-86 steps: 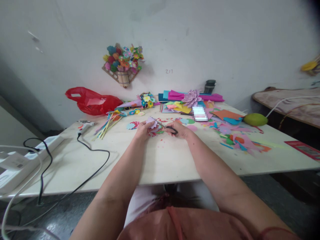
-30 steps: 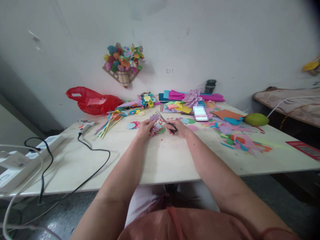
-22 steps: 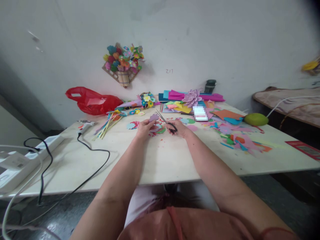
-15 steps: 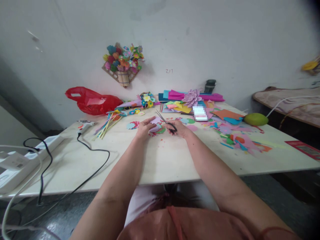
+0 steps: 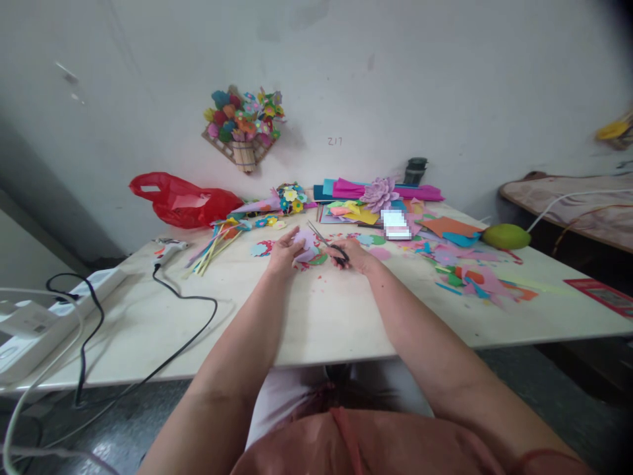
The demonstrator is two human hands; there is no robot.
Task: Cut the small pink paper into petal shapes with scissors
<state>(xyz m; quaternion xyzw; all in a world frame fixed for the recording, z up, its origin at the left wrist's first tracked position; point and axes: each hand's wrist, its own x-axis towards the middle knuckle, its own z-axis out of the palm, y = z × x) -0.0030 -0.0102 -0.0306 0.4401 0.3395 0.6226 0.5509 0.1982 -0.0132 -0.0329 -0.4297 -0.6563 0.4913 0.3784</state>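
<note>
My left hand pinches a lilac sheet, paper or craft foam, just above the middle of the table. A pair of scissors with black handles is in my right hand; the blades point up and left, slightly apart, beside the sheet's right edge. Whether they touch it I cannot tell. Under and around my hands lie small red and pink scraps, a green round piece and a light blue cut-out.
A red plastic bag, yellow strips and a glue gun with a black cable lie left. Behind are coloured sheets, a lilac flower and a phone. Scraps and a yellow-green oval object lie right.
The lilac sheet has turned in my left hand, and its flat side now shows more. My left fingers have shifted slightly. My right hand with the scissors has barely moved.
</note>
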